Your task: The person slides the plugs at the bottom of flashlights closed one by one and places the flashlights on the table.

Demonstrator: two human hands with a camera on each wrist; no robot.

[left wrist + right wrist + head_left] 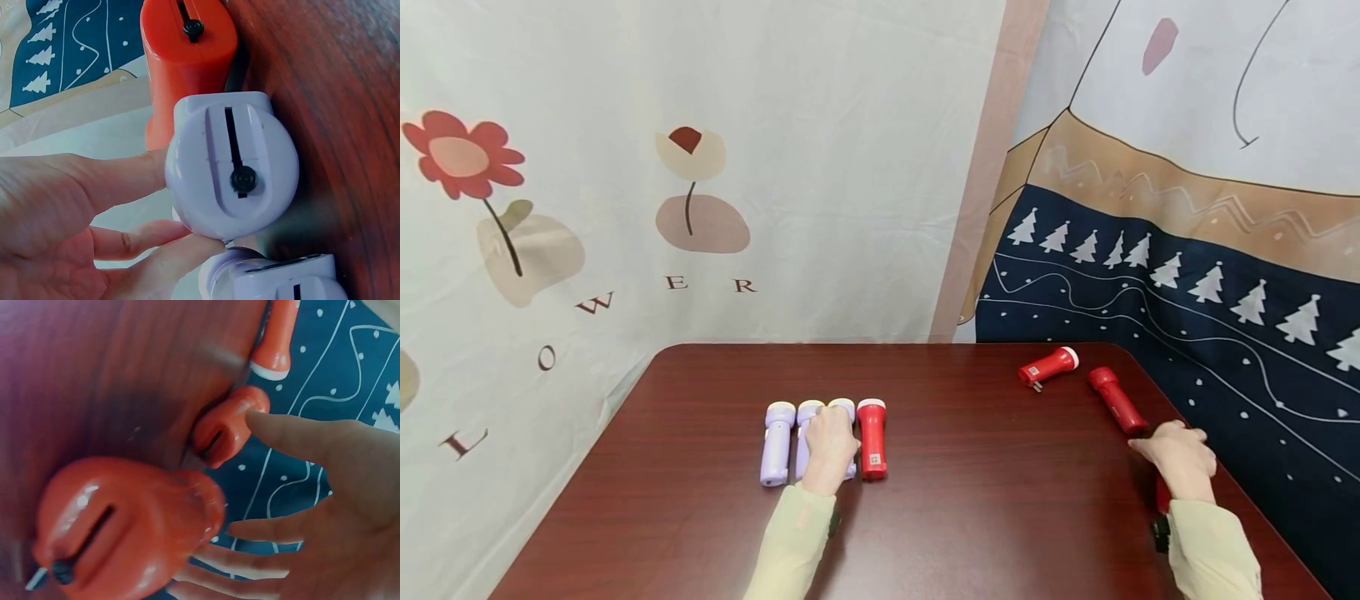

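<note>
A row of flashlights stands left of the table's middle: several lavender ones, such as the leftmost flashlight [777,444], and a red flashlight [872,439] at the right end. My left hand [830,442] pinches the lavender flashlight [234,169] beside the red one, thumb on one side and fingers on the other. By the right table edge, my right hand [1176,454] has its fingers spread above a red flashlight [119,531], which it partly hides in the head view. Its thumb overlaps another red flashlight [228,428] in the right wrist view; whether they touch I cannot tell.
At the back right corner lies a red flashlight [1048,365] with a white rim and metal prongs out. The brown table [955,517] ends at the right near a dark blue cloth [1225,367] with white trees. A pale printed curtain [850,167] hangs behind.
</note>
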